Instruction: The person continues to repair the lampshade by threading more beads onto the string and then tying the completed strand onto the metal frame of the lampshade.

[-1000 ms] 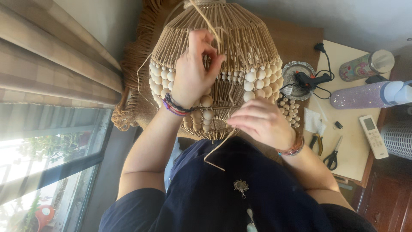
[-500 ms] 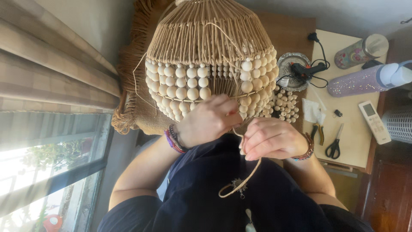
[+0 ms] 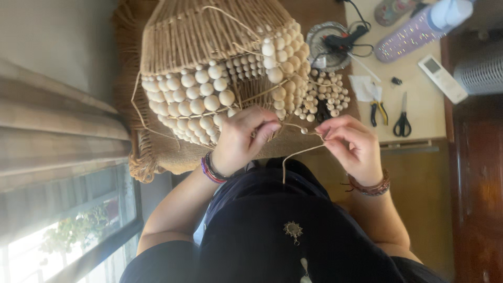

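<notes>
Up top, sparkly purple bottle (image 3: 406,35); both hands pinch jute cord (image 3: 299,153).

The person is wearing a dark sleeveless top (image 3: 293,246). Stacked purple and dark bracelets (image 3: 210,169) are circling one wrist. Brown beaded bracelets (image 3: 371,187) are circling the other, right of the top's small metal brooch (image 3: 293,229).

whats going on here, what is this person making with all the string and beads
A person is working on a woven cord lampshade hung with rows of wooden beads. The left hand grips the shade's lower edge, while the right hand pinches a strand of cord running between the two hands, with a small bead on it. Loose beads, pliers, scissors and a glue gun lie on the table nearby.
</notes>
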